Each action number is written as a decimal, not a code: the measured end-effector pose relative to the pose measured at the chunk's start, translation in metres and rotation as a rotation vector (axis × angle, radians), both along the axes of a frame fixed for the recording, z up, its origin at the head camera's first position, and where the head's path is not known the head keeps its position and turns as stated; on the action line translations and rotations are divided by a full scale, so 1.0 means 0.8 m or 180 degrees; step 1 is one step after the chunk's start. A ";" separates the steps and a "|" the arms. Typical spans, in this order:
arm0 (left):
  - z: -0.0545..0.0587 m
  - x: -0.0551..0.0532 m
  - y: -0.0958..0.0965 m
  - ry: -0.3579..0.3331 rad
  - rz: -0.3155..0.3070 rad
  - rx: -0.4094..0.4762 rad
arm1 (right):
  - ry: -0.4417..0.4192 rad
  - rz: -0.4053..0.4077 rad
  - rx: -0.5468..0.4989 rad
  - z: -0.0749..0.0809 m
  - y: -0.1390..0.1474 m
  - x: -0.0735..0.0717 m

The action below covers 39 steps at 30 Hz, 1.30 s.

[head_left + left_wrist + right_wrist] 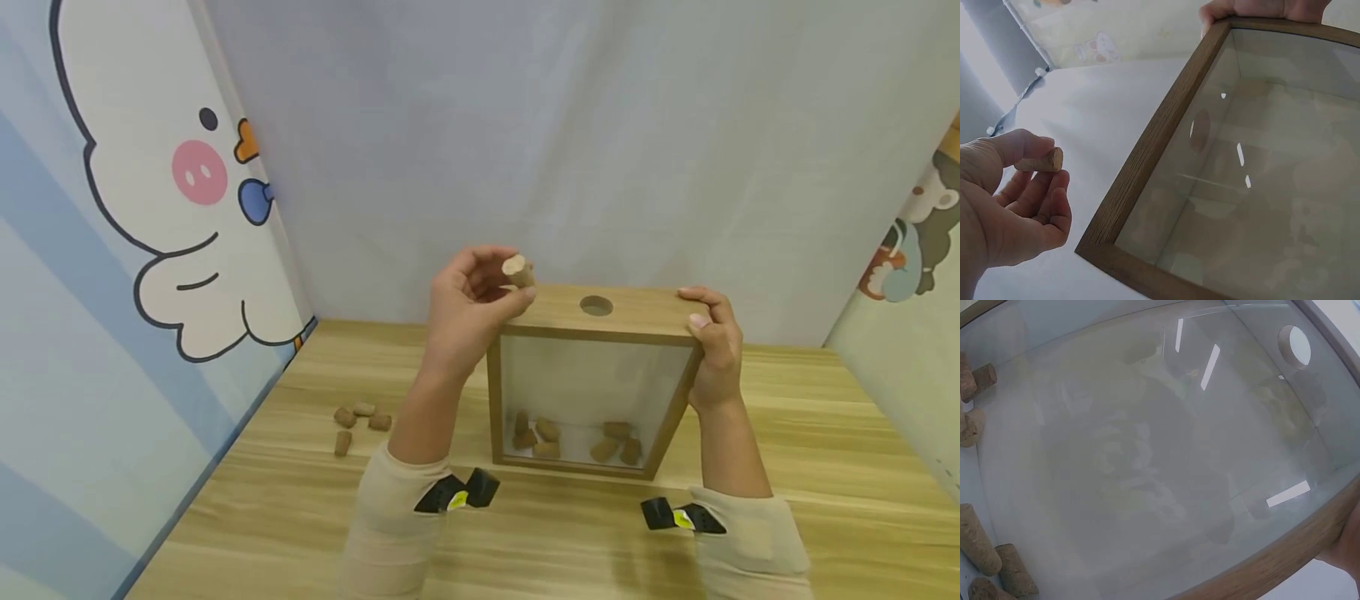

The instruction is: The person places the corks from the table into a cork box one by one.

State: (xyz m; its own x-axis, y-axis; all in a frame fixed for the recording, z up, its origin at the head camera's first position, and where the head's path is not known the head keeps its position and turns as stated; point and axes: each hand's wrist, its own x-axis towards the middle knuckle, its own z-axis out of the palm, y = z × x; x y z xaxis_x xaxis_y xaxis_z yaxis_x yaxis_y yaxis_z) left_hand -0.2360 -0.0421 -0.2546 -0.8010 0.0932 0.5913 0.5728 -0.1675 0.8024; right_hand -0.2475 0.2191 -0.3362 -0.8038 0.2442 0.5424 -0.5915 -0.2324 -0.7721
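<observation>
My left hand [468, 308] pinches a cork [517, 271] between thumb and fingers, above the top left corner of a wooden box [637, 312] with a clear front. In the left wrist view the cork [1044, 160] lies sideways under the thumb, apart from the box frame [1154, 137]. A round hole [597, 306] opens in the middle of the box top. At the top right corner, my right hand [716, 350] grips the box edge. Several corks [546, 448] lie on the box floor in two groups; the right wrist view shows some corks [1016, 570] through the pane.
Several loose corks [345, 417] lie on the wooden table [285, 517] to the left of the box. A pale curtain [480, 150] hangs behind, and a printed cartoon panel [150, 167] stands along the left side.
</observation>
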 end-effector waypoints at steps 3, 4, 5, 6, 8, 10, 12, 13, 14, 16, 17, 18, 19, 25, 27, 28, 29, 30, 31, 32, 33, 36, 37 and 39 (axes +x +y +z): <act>0.009 -0.005 0.015 -0.0087 -0.0068 -0.0173 | 0.0007 0.0007 -0.0007 0.000 0.000 -0.001; 0.011 -0.008 0.020 -0.0134 -0.0092 -0.0245 | 0.0006 0.0004 -0.0006 0.001 0.000 -0.001; 0.013 -0.011 0.024 -0.0166 -0.0119 -0.0324 | 0.0004 -0.0003 -0.0005 0.001 0.000 -0.001; 0.014 -0.014 0.029 -0.0189 -0.0143 -0.0413 | 0.0000 -0.0011 -0.0001 0.001 0.000 -0.001; 0.015 -0.019 0.037 -0.0237 -0.0221 -0.0581 | 0.0001 -0.0024 -0.0001 0.002 0.000 -0.001; 0.015 -0.025 0.045 -0.0332 -0.0294 -0.0749 | 0.0005 -0.0036 -0.0006 0.002 0.000 -0.002; 0.015 -0.031 0.052 -0.0461 -0.0314 -0.0914 | 0.0012 -0.0043 -0.0013 0.003 0.000 -0.002; 0.016 -0.032 0.056 -0.0566 -0.0296 -0.0990 | 0.0020 -0.0042 -0.0020 0.003 0.000 -0.003; 0.017 -0.034 0.059 -0.0667 -0.0259 -0.1074 | 0.0021 -0.0039 -0.0027 0.003 0.000 -0.003; 0.020 -0.036 0.065 -0.0828 -0.0176 -0.1254 | 0.0025 -0.0035 -0.0042 0.003 0.000 -0.003; 0.021 -0.038 0.067 -0.0881 -0.0128 -0.1360 | 0.0023 -0.0035 -0.0048 0.003 0.000 -0.002; 0.024 -0.039 0.069 -0.0924 -0.0084 -0.1469 | 0.0021 -0.0034 -0.0052 0.003 -0.001 -0.002; 0.026 -0.039 0.070 -0.0959 -0.0055 -0.1579 | 0.0018 -0.0038 -0.0052 0.003 -0.001 -0.002; 0.034 -0.044 0.074 -0.1035 -0.0059 -0.2004 | 0.0014 -0.0046 -0.0025 0.003 -0.001 0.000; 0.035 -0.045 0.073 -0.1046 -0.0083 -0.2032 | 0.0013 -0.0043 -0.0020 0.003 -0.001 0.000; 0.034 -0.046 0.073 -0.1048 -0.0100 -0.2027 | 0.0014 -0.0042 -0.0022 0.003 -0.001 0.000; 0.034 -0.047 0.073 -0.1035 -0.0109 -0.2020 | 0.0014 -0.0044 -0.0026 0.003 -0.001 0.000; 0.033 -0.047 0.072 -0.1018 -0.0126 -0.2003 | 0.0012 -0.0049 -0.0025 0.003 -0.001 0.000; 0.032 -0.047 0.071 -0.0989 -0.0142 -0.1999 | 0.0009 -0.0052 -0.0021 0.003 -0.001 -0.001; 0.031 -0.046 0.070 -0.0938 -0.0163 -0.1983 | 0.0006 -0.0047 -0.0018 0.002 -0.001 -0.001; 0.029 -0.044 0.069 -0.0876 -0.0189 -0.1962 | -0.0001 -0.0042 -0.0015 0.002 -0.001 -0.001; 0.018 -0.037 0.061 -0.0518 -0.0279 -0.1792 | -0.0014 -0.0038 -0.0006 0.001 -0.001 -0.001; 0.014 -0.033 0.058 -0.0363 -0.0283 -0.1723 | -0.0017 -0.0030 -0.0009 0.001 -0.001 -0.001; 0.003 -0.023 0.049 0.0017 -0.0243 -0.1550 | -0.0025 -0.0019 -0.0014 0.001 -0.002 -0.001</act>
